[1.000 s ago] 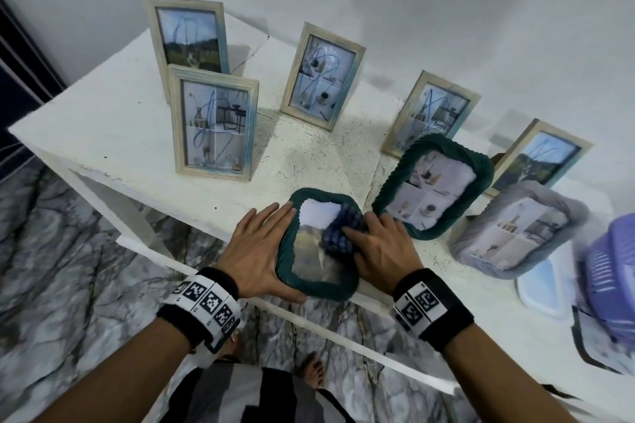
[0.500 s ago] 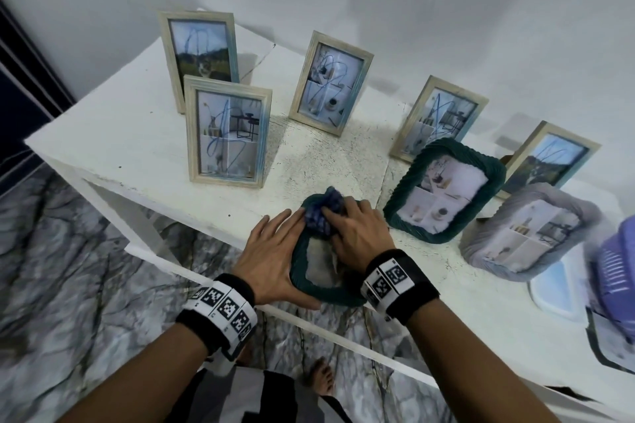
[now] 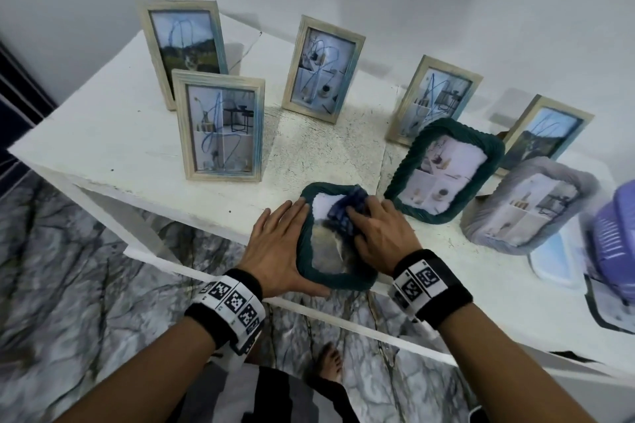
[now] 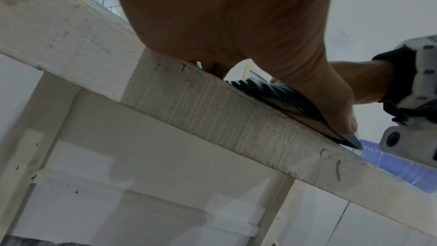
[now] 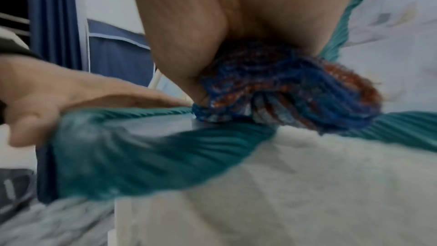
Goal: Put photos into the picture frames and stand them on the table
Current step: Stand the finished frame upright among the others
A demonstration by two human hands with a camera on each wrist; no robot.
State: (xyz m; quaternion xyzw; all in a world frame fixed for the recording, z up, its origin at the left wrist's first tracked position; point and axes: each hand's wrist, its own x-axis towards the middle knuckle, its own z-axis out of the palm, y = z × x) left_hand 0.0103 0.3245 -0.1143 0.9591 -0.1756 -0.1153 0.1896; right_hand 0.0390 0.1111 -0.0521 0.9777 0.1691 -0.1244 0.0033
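A dark green fabric-rimmed picture frame [image 3: 343, 280] lies flat at the table's front edge, with a photo under its glass. My left hand [image 3: 281, 237] lies against its left side with the fingers straight and the thumb along the near rim. My right hand [image 3: 378, 230] grips a wadded blue cloth [image 3: 343, 213] and presses it on the upper part of the glass. The right wrist view shows the cloth [image 5: 283, 96] bunched under my fingers on the green frame [image 5: 141, 147]. In the left wrist view my thumb presses on the frame's rim [image 4: 279, 96] at the table edge [image 4: 189, 100].
Several wooden frames with photos stand at the back of the white table [image 3: 103, 134]. A second green frame [image 3: 415, 148] and a grey frame [image 3: 481, 216] stand to the right. A purple basket [image 3: 615, 237] and loose photos [image 3: 611, 312] lie at far right.
My right hand has rubbed the cloth over the upper part of the glass, first leftward, then back to the right. The left hand has kept its place on the frame.
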